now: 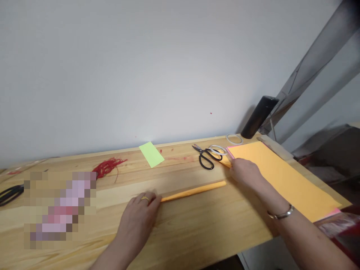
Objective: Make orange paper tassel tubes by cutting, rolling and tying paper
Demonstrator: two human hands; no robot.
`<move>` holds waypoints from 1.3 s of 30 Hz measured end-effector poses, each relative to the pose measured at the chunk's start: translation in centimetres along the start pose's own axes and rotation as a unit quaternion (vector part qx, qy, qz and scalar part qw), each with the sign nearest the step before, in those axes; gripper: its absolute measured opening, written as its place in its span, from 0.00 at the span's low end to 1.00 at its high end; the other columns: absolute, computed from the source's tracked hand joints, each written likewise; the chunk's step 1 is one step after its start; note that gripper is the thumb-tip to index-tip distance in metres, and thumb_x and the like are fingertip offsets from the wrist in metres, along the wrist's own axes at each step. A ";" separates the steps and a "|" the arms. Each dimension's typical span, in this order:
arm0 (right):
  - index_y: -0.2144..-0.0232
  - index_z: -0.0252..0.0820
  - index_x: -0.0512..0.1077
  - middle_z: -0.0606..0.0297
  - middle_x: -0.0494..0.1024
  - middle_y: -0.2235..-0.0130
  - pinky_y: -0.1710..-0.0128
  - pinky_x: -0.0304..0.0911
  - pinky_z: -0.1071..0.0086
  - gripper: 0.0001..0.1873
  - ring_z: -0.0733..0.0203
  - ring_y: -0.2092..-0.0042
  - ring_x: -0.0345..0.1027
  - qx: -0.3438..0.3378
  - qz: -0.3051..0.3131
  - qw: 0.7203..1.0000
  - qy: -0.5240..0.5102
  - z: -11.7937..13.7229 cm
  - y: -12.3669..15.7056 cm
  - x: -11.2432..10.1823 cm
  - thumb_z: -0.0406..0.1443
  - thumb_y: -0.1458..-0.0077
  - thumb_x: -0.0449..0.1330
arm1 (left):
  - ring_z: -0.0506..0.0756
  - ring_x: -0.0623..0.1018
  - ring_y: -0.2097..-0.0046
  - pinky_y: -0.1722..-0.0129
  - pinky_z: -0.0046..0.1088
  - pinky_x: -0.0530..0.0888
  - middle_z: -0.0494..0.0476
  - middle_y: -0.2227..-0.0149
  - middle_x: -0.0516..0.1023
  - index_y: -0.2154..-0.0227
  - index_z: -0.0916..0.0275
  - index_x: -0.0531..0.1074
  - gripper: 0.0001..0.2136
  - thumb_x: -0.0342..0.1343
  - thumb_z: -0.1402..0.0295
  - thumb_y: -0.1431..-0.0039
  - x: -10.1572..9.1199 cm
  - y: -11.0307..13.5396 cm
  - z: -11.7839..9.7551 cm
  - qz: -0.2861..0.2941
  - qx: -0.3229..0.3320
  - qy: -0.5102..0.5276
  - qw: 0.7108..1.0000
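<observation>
My left hand (140,213), a ring on one finger, is closed around the near end of a thin rolled orange paper tube (194,191). The tube lies along the wooden table, its far end pointing right. My right hand (245,171) is at the left edge of a stack of orange paper (284,176), with pink sheets showing beneath. Its fingers are curled and partly hidden. A small orange paper piece (224,161) sticks out beside those fingers. Just left of them lie black-handled scissors (206,162), slightly spread, with a roll of white tape (218,150) over one handle.
A second tape roll (234,139) and a leaning black cylinder (258,118) are by the wall. Farther left lie a green paper slip (152,154), a red thread bundle (108,167), a blurred-out patch (60,210) and another pair of scissors (11,194).
</observation>
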State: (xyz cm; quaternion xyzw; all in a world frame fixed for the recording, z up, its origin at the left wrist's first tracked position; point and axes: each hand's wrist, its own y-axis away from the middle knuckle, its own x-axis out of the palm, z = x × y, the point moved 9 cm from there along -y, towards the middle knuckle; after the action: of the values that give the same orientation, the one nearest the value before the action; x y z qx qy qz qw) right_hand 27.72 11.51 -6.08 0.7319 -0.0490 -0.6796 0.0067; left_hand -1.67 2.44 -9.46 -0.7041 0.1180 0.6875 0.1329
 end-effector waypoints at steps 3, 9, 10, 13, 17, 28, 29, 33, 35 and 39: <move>0.71 0.37 0.72 0.55 0.76 0.69 0.74 0.55 0.71 0.12 0.56 0.67 0.70 0.009 -0.018 0.999 -0.037 -1.8 -0.3 -2.1 0.33 0.49 0.48 | 0.62 0.73 0.57 0.59 0.37 0.66 0.60 0.58 0.76 0.58 0.58 0.73 0.18 0.43 0.78 0.46 0.1 -0.3 0.2 0.004 0.005 -0.007 1.000; 0.76 0.39 0.69 0.66 0.68 0.79 0.78 0.49 0.72 0.12 0.64 0.75 0.61 -0.018 -0.081 0.957 -0.277 -2.8 1.1 -6.2 0.36 0.50 0.47 | 0.61 0.73 0.56 0.59 0.35 0.66 0.60 0.58 0.76 0.58 0.57 0.73 0.18 0.44 0.78 0.47 -0.1 -0.7 0.0 -0.003 0.001 -0.002 1.000; 0.74 0.39 0.69 0.67 0.68 0.79 0.78 0.49 0.73 0.12 0.64 0.75 0.61 -0.038 -0.075 0.942 -0.324 -2.0 1.5 -6.3 0.37 0.50 0.47 | 0.61 0.73 0.56 0.60 0.36 0.66 0.60 0.58 0.76 0.58 0.57 0.73 0.18 0.44 0.78 0.47 -0.2 -0.8 -0.1 -0.004 0.002 0.001 1.000; 0.73 0.39 0.69 0.68 0.69 0.76 0.77 0.51 0.73 0.12 0.65 0.74 0.60 -0.116 -0.058 0.905 -0.405 2.1 2.3 -6.1 0.37 0.49 0.47 | 0.61 0.73 0.58 0.61 0.36 0.67 0.61 0.60 0.76 0.60 0.60 0.74 0.17 0.44 0.78 0.46 -0.5 -1.4 -0.8 -0.003 0.019 -0.002 1.000; 0.70 0.39 0.69 0.65 0.72 0.71 0.69 0.55 0.72 0.11 0.63 0.68 0.63 -0.228 -0.135 0.903 -0.340 8.2 2.5 -5.7 0.33 0.45 0.47 | 0.62 0.74 0.59 0.63 0.38 0.68 0.63 0.63 0.76 0.63 0.62 0.74 0.15 0.46 0.80 0.49 -0.8 -2.4 -1.9 -0.007 0.049 0.010 0.999; 0.68 0.38 0.72 0.59 0.74 0.63 0.56 0.52 0.68 0.08 0.60 0.56 0.63 -0.356 -0.086 0.924 -0.112 13.8 1.7 0.5 0.29 0.45 0.52 | 0.60 0.75 0.56 0.57 0.38 0.71 0.63 0.55 0.76 0.60 0.63 0.74 0.13 0.45 0.67 0.40 -3.3 -1.3 2.3 -0.130 -0.026 0.080 0.988; 0.69 0.38 0.71 0.59 0.74 0.63 0.56 0.52 0.69 0.08 0.61 0.56 0.63 -0.351 -0.082 0.926 -0.109 13.7 1.8 0.3 0.29 0.45 0.52 | 0.59 0.75 0.56 0.56 0.38 0.72 0.62 0.56 0.77 0.60 0.63 0.74 0.13 0.45 0.66 0.40 -3.3 -1.1 2.7 -0.137 -0.030 0.087 0.986; 0.71 0.38 0.71 0.59 0.75 0.64 0.57 0.54 0.68 0.07 0.60 0.59 0.64 -0.324 -0.066 0.939 -0.089 12.4 2.1 -1.1 0.31 0.46 0.52 | 0.57 0.76 0.57 0.58 0.36 0.73 0.59 0.57 0.77 0.61 0.60 0.75 0.12 0.48 0.65 0.41 -2.9 -0.6 2.1 -0.168 -0.001 0.118 0.979; 0.70 0.39 0.71 0.58 0.75 0.63 0.57 0.55 0.66 0.08 0.57 0.58 0.64 -0.277 -0.065 0.957 -0.062 10.2 1.8 -1.7 0.32 0.45 0.52 | 0.57 0.76 0.57 0.57 0.36 0.73 0.59 0.58 0.78 0.62 0.60 0.75 0.11 0.49 0.65 0.41 -2.8 -0.5 1.6 -0.188 0.010 0.126 0.974; 0.65 0.33 0.72 0.47 0.74 0.62 0.63 0.59 0.62 0.16 0.48 0.59 0.67 -0.026 -0.089 0.996 0.017 0.5 0.3 -1.9 0.37 0.42 0.47 | 0.56 0.76 0.57 0.56 0.35 0.73 0.60 0.61 0.78 0.64 0.62 0.75 0.10 0.49 0.67 0.41 -2.7 -0.3 2.1 -0.223 -0.009 0.157 0.962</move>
State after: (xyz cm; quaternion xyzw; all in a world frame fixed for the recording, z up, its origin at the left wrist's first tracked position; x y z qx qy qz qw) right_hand 27.05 11.40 -4.21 0.7445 0.0341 -0.6659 -0.0339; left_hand -3.57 3.42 -6.78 -0.8129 -0.0283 0.5223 0.2562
